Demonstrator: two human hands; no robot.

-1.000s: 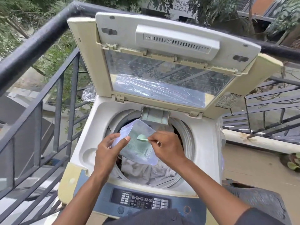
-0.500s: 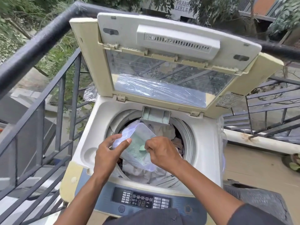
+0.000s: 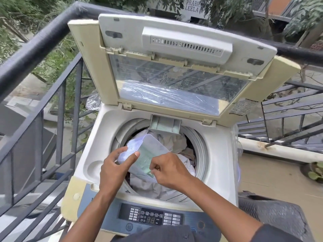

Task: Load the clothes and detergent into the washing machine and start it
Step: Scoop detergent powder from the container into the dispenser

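- A dark metal railing (image 3: 43,44) with upright bars runs along the left and behind, edging an outdoor balcony.
- Green trees (image 3: 52,55) and shrubs fill the space beyond it, in daylight.
- A building sign (image 3: 191,7) reads "PRABH… LEELA".
- The tan floor (image 3: 272,179) lies at right, with a dark woven basket (image 3: 274,213) and a potted plant (image 3: 314,173).

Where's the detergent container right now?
The detergent container is centre frame, tilted over the clothes in the drum, held by the left hand, with the right hand inside it.
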